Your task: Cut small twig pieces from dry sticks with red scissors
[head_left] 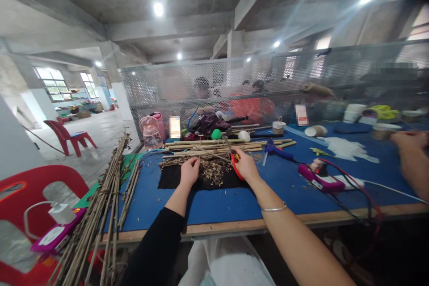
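From my remote seat I have the right hand (246, 165) gripping red-handled scissors (236, 170), blades pointing away toward the mesh partition (174, 85). The left hand (190, 172) has its fingers curled in; I cannot tell whether they pinch a twig. Between the hands, dry plant scraps (212, 173) lie heaped on a black cloth (171, 182), with dry twigs (169, 162) along its far side. Beyond them I see pale sticks (201, 147), then a green ball (216, 134) and a white ball (244, 136). Rightward on the blue tabletop (214, 210) are a blue glue gun (279, 150), a purple power strip (318, 179) and, farther off, a co-worker's hand (410, 140). Leftward, long dry stalks (103, 196) lean over the table's edge.
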Action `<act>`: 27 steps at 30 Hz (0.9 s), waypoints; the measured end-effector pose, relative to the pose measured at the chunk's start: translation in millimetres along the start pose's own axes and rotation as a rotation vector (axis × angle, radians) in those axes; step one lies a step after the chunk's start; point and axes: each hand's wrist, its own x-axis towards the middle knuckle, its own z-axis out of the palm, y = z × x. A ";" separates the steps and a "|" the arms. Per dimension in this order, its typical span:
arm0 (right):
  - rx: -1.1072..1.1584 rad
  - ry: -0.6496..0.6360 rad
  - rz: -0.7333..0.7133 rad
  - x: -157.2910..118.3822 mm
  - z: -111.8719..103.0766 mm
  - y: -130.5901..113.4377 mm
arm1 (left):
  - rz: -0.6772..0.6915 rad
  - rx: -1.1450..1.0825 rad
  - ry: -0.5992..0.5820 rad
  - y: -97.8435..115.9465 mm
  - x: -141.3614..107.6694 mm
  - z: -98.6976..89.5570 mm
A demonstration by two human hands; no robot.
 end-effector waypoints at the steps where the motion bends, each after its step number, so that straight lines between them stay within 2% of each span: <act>1: 0.074 0.021 -0.015 -0.1 0.7 -0.5 | -0.051 -0.081 0.015 0.8 0.9 0.1; 4: 0.297 -0.018 -0.063 -1.8 6.0 -2.9 | -0.193 -0.355 -0.020 7.3 0.7 2.2; 6: 0.411 -0.094 -0.104 -4.4 10.9 -5.6 | -0.203 -0.500 -0.076 13.6 -1.3 4.6; 8: 0.467 -0.171 -0.148 -7.4 14.9 -9.2 | -0.186 -0.602 -0.080 18.9 -2.7 6.3; 11: 0.494 -0.228 -0.184 -10.3 17.0 -13.5 | -0.195 -0.722 0.021 21.7 -0.8 4.3; 15: 0.490 -0.182 -0.173 -8.2 15.4 -10.6 | -0.271 -0.853 0.172 20.3 6.8 -9.9; 19: 0.522 -0.162 -0.138 -4.9 15.6 -4.6 | -0.343 -0.893 0.216 21.7 8.9 -21.1; 21: 0.576 -0.160 -0.120 -5.4 16.2 -5.7 | -0.319 -0.871 0.160 24.2 5.8 -18.2; 25: 0.670 -0.220 -0.113 -11.3 16.7 -17.4 | -0.220 -0.777 -0.059 32.0 -3.8 -1.9; 27: 0.686 -0.277 -0.109 -14.8 16.6 -24.9 | -0.199 -0.789 -0.054 35.9 -7.0 2.2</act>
